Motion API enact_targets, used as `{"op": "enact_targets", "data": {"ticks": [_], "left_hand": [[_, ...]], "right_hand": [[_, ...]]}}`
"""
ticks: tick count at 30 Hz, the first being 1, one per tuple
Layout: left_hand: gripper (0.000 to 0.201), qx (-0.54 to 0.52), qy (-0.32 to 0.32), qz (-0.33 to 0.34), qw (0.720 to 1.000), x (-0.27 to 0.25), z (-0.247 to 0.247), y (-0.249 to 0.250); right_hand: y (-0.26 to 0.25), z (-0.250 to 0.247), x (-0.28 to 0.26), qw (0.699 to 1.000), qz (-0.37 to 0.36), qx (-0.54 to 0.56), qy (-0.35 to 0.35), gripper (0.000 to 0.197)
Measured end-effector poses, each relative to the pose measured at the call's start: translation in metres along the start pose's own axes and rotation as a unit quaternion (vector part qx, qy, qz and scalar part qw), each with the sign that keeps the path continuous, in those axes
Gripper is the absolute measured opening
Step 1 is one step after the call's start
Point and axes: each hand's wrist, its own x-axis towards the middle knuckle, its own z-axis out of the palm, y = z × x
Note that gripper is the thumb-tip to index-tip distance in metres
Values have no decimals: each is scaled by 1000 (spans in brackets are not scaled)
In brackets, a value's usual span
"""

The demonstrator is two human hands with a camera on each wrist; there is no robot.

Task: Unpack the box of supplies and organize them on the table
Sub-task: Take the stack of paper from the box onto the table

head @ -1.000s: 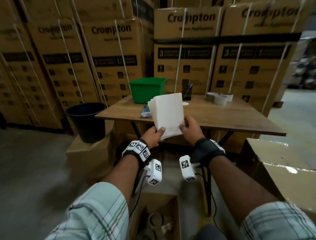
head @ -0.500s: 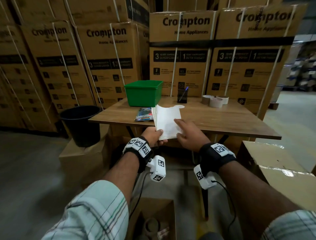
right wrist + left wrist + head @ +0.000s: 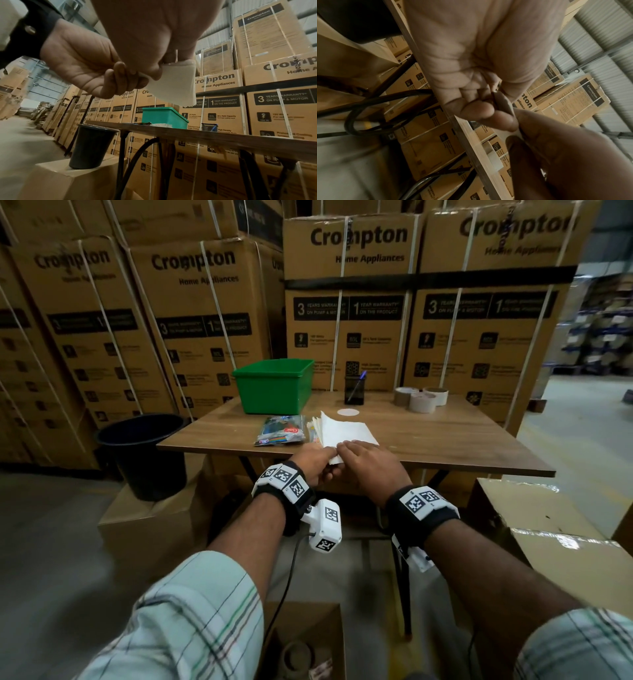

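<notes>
A stack of white paper sheets (image 3: 346,431) lies tilted at the front edge of the wooden table (image 3: 445,440), its far end fanned up. My left hand (image 3: 329,457) pinches the stack's near corner from the left. My right hand (image 3: 347,451) covers the near edge from the right, and in the right wrist view its thumb and fingers pinch the white paper (image 3: 175,83). The open cardboard box (image 3: 308,642) sits on the floor below my arms, with a tape roll and small items inside.
On the table stand a green bin (image 3: 274,385), a colourful packet (image 3: 281,434) just left of the paper, a black pen holder (image 3: 354,388), a white disc (image 3: 348,412) and tape rolls (image 3: 421,398). A black bucket (image 3: 144,453) stands left; stacked cartons behind, another carton (image 3: 548,525) right.
Both hands brought the paper stack forward and down, from upright in front of me to the table's front edge. My right hand shifted onto the stack's near edge.
</notes>
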Motion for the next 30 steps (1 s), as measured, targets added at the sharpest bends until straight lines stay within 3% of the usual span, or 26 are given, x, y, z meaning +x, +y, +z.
{"op": "enact_targets", "data": {"ticks": [6, 11, 14, 17, 23, 30], "left_hand": [[23, 47, -5, 5, 999, 12, 10, 7], [37, 205, 42, 57, 976, 33, 8, 5], [32, 308, 65, 89, 945, 47, 2, 0], [26, 432, 91, 131, 888, 59, 0, -1], [30, 556, 114, 209, 796, 94, -1, -12], [31, 588, 89, 196, 780, 114, -9, -22]], "right_hand": [[13, 2, 4, 999, 37, -12, -21, 42], [34, 1, 9, 994, 95, -29, -38, 47], [43, 3, 15, 991, 124, -31, -50, 48], [49, 11, 21, 988, 134, -31, -70, 45], [60, 32, 38, 987, 135, -35, -84, 42], [69, 59, 56, 984, 117, -34, -128, 30]]}}
